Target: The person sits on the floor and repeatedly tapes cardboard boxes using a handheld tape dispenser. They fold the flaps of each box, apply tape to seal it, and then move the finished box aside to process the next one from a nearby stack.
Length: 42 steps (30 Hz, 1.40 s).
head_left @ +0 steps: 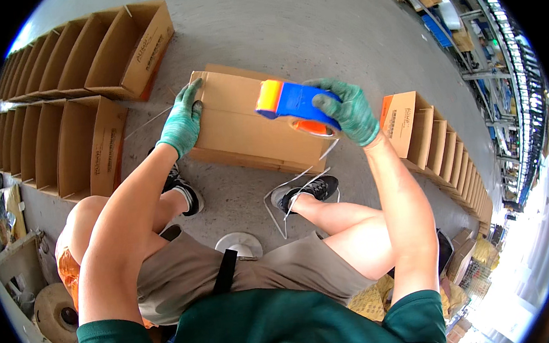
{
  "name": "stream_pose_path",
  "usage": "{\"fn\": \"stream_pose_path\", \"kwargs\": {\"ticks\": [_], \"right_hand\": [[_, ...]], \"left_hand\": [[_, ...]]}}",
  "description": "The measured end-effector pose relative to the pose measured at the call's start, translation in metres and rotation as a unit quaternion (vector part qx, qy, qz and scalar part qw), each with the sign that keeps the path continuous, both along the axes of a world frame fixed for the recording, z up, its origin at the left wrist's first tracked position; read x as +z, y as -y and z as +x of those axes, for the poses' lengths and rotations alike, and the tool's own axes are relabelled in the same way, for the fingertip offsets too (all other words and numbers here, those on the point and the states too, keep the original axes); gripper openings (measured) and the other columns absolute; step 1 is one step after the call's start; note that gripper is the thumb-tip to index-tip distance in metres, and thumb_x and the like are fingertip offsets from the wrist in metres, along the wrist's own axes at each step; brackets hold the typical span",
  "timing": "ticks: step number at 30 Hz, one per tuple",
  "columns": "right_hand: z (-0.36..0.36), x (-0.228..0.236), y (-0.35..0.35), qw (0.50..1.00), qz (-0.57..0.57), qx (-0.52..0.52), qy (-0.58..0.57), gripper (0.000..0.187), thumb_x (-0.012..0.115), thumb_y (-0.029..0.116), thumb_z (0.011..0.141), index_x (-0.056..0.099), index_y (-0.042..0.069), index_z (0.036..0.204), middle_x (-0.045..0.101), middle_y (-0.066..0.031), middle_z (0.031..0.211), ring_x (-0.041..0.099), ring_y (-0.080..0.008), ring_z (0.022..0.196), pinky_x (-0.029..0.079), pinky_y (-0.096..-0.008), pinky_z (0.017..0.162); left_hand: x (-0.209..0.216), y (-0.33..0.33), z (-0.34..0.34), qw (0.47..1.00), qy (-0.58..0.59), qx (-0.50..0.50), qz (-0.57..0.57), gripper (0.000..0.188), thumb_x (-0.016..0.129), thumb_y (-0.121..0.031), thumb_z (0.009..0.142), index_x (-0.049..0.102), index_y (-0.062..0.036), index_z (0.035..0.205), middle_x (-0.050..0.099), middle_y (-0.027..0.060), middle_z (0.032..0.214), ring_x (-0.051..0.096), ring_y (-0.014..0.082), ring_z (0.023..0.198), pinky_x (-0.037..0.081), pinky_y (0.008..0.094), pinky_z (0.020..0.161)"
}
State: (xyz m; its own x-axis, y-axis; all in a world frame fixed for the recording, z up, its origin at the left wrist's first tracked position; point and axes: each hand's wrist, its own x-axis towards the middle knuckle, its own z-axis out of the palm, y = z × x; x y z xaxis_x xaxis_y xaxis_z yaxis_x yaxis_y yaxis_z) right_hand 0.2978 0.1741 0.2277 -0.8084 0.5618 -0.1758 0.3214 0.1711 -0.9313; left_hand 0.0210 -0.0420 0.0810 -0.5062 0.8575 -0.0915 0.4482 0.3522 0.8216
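A brown cardboard box (240, 126) stands on the grey floor in front of my knees. My left hand (182, 122), in a green glove, presses on the box's left top edge. My right hand (346, 110), also gloved, grips a blue tape dispenser (292, 101) with a yellow and orange end and an orange tape roll, held on the box's top right part.
Rows of open cardboard boxes (86, 70) line the floor at left, and another row (436, 143) runs off to the right. White plastic straps (289, 199) lie by my black shoes. A white disc (238, 243) sits between my legs. Shelving stands at far right.
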Motion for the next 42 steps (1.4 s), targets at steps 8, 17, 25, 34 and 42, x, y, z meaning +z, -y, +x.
{"fn": "stream_pose_path", "kwargs": {"ticks": [8,17,25,34,42], "right_hand": [[-0.004,-0.049,-0.003,0.996,0.002,0.079,0.043,0.059,0.083,0.048,0.078,0.071,0.003,0.114,0.071,-0.0052,0.094,0.065,-0.0108,0.087,0.055,-0.0271,0.073],[0.028,-0.05,-0.027,0.978,-0.102,0.117,0.141,0.065,0.078,0.065,0.075,0.072,0.004,0.098,0.065,0.0037,0.082,0.056,-0.0057,0.078,0.048,-0.0241,0.071],[0.023,-0.04,-0.021,0.979,-0.119,0.113,0.119,0.062,0.077,0.064,0.076,0.073,0.004,0.093,0.067,0.0032,0.076,0.057,-0.0045,0.07,0.045,-0.0219,0.063],[0.029,-0.046,-0.024,0.979,-0.124,0.104,0.127,0.058,0.078,0.059,0.078,0.073,0.004,0.096,0.067,0.0035,0.079,0.057,-0.0049,0.072,0.046,-0.0218,0.065],[0.003,-0.03,-0.015,0.972,-0.058,0.149,0.174,0.06,0.076,0.06,0.078,0.072,0.003,0.094,0.061,0.004,0.076,0.054,-0.0065,0.073,0.045,-0.0259,0.065]], "left_hand": [[0.012,0.002,-0.001,0.997,-0.054,-0.005,-0.054,0.053,0.049,-0.005,0.101,0.038,-0.0199,0.15,0.038,0.0152,0.154,0.042,0.0349,0.138,0.036,0.0414,0.116],[0.113,-0.02,0.021,0.946,0.277,0.051,-0.159,0.028,0.052,-0.018,0.102,0.054,-0.0049,0.127,0.065,0.0151,0.11,0.068,0.0298,0.094,0.058,0.0436,0.081],[0.065,-0.034,0.099,0.694,0.692,0.172,-0.097,0.064,0.051,-0.06,0.097,0.055,-0.0017,0.124,0.068,0.0187,0.101,0.069,0.0334,0.091,0.058,0.0481,0.081],[0.071,-0.041,0.134,0.762,0.626,0.164,0.015,0.039,0.053,-0.045,0.101,0.063,-0.0077,0.103,0.068,0.0064,0.088,0.066,0.0195,0.077,0.054,0.0333,0.067],[0.045,-0.034,0.098,0.967,0.008,0.246,0.063,0.018,0.057,-0.015,0.1,0.059,-0.001,0.089,0.058,0.0149,0.077,0.051,0.0202,0.07,0.047,0.0385,0.068]]}}
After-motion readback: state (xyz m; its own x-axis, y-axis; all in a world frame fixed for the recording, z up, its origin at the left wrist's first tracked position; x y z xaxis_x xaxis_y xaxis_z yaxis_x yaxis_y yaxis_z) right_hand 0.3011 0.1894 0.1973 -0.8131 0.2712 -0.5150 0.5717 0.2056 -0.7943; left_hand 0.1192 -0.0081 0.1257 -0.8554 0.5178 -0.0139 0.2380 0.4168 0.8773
